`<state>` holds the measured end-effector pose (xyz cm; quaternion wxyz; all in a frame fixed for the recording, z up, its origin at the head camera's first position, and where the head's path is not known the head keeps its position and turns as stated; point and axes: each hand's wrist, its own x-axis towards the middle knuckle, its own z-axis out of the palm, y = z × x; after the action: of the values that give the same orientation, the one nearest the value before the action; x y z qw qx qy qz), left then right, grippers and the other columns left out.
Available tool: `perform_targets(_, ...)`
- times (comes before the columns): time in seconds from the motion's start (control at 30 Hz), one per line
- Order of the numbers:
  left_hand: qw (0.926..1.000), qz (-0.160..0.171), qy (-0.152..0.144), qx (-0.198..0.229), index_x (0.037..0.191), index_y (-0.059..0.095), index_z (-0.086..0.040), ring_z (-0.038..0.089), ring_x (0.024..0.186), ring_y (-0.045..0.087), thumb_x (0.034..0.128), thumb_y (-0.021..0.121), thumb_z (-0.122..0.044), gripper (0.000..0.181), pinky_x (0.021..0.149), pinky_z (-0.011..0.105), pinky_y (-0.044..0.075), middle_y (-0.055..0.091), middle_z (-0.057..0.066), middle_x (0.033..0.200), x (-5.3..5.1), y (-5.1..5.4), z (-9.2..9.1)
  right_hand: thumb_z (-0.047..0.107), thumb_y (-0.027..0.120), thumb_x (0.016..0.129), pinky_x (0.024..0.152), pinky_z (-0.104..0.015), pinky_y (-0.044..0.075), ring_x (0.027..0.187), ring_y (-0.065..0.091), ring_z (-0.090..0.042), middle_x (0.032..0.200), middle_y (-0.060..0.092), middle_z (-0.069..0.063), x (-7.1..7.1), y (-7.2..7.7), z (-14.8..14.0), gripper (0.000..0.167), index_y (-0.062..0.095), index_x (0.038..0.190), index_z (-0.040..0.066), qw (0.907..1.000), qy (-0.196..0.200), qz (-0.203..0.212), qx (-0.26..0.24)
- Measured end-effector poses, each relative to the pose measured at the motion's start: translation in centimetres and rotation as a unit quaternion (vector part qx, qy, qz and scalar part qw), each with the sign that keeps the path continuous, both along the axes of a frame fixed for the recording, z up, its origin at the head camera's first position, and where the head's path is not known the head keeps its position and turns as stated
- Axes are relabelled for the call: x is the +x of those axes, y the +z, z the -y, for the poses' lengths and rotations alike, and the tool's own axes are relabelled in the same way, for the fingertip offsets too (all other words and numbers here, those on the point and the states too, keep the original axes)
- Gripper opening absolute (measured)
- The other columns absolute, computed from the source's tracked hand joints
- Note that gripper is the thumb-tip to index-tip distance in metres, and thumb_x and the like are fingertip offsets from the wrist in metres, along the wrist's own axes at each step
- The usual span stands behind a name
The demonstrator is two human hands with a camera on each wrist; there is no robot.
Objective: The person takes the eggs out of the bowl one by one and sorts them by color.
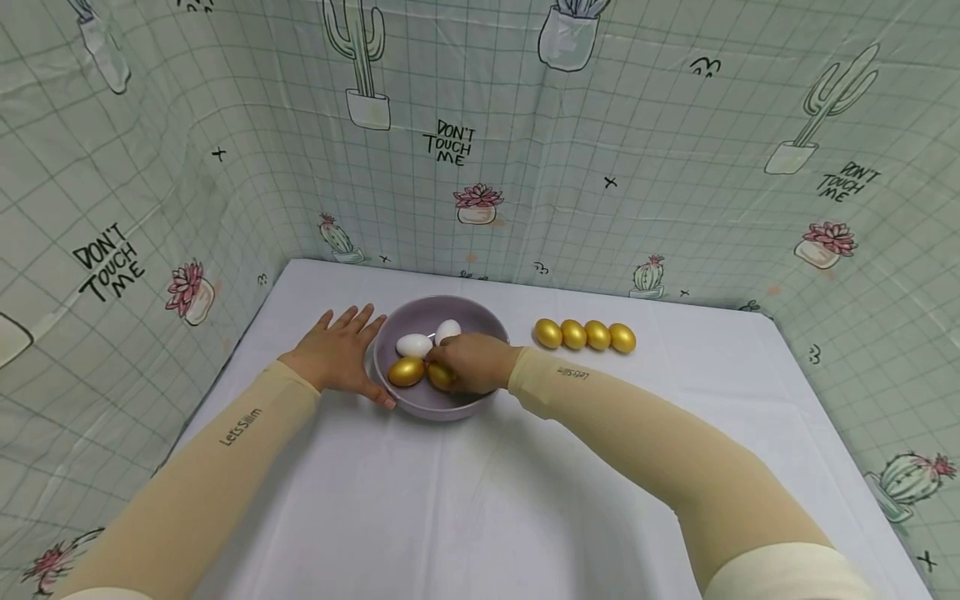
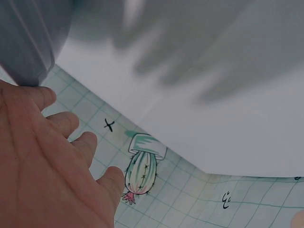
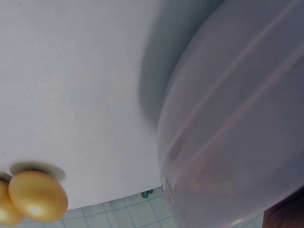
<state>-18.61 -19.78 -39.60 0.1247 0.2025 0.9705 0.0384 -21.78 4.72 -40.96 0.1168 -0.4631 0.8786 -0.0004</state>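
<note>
A purple bowl [image 1: 438, 412] holds two white eggs, one at its left [image 1: 414, 346] and one near its back [image 1: 447, 332], and two gold eggs. My left hand [image 1: 337, 354] lies with spread, straight fingers against the bowl's left side; in the left wrist view the hand [image 2: 52, 156] is beside the bowl wall [image 2: 35, 42]. Inside the bowl, my right hand [image 1: 476, 362] has its fingers curled round a gold egg [image 1: 441, 376], next to another gold egg [image 1: 407, 372]. From the right wrist, the bowl's outer wall [image 3: 237, 118] fills the right side.
Several gold eggs [image 1: 573, 334] stand in a row right of the bowl; two of them [image 3: 38, 195] show in the right wrist view. A white cloth covers the table [image 1: 450, 517]. Patterned fabric [image 1: 570, 167] hangs behind and at both sides.
</note>
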Motion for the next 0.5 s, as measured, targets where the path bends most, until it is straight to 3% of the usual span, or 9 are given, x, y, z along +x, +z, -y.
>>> perform_targets(0.3, 1.0000, 0.002, 0.002, -0.004, 0.158, 0.021, 0.000, 0.043, 0.148, 0.011, 0.0584, 0.075, -0.081, 0.139, 0.116, 0.062, 0.006, 0.013, 0.024, 0.162, -0.1, 0.0, 0.0, 0.021, 0.075, 0.089, 0.092, -0.029, 0.048, 0.097, 0.062, -0.016, 0.116, 0.065, -0.003, -0.2, 0.4, -0.3, 0.047, 0.063, 0.134, 0.014, 1.0000, 0.004, 0.003, 0.003)
perform_targets(0.5, 1.0000, 0.000, -0.001, -0.006, 0.158, 0.021, -0.001, 0.043, 0.148, 0.011, 0.0579, 0.074, -0.082, 0.140, 0.116, 0.062, 0.007, 0.012, 0.024, 0.163, -0.1, -0.2, 0.0, 0.020, 0.076, 0.088, 0.090, -0.030, 0.049, 0.094, 0.060, -0.015, 0.114, 0.063, 0.000, -0.2, 2.1, -1.4, 0.048, 0.063, 0.134, 0.014, 0.9999, 0.001, 0.007, -0.012)
